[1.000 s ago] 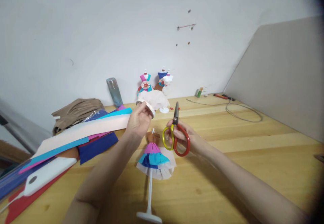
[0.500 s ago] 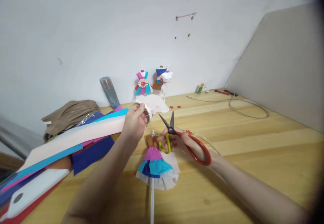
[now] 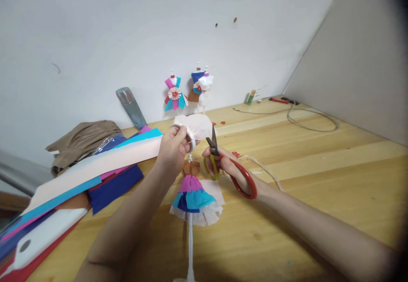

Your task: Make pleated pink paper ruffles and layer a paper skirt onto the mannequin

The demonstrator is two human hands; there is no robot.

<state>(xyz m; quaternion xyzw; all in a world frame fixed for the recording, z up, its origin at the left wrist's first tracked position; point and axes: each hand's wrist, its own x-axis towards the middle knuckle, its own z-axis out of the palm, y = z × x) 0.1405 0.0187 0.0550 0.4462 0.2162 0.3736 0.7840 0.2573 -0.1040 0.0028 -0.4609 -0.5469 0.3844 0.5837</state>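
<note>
My left hand (image 3: 174,150) pinches a pale pink piece of crepe paper (image 3: 198,125), which is gathered at the fingers and fans out to the right. A grey-white ring-shaped band (image 3: 192,141) shows around the same fingers; its kind is unclear. My right hand (image 3: 231,169) is closed round scissors (image 3: 214,150) with one red and one yellow handle. Their dark blades are apart and point up at the paper's right edge; contact is hard to tell. Below the hands, a small dress form (image 3: 191,188) wears a brown top and a pink, blue and white paper skirt.
Colored paper sheets (image 3: 95,163) and a brown cloth (image 3: 84,139) lie at left, near a leaning grey bottle (image 3: 131,108). Small dressed forms (image 3: 174,93) stand against the wall. Red paper flowers (image 3: 235,154) and a grey cable (image 3: 306,127) are on the wooden table (image 3: 318,197).
The scissors have moved up and left relative to the paper, so the blades are now close to its right edge. The whole view has tilted slightly downward.
</note>
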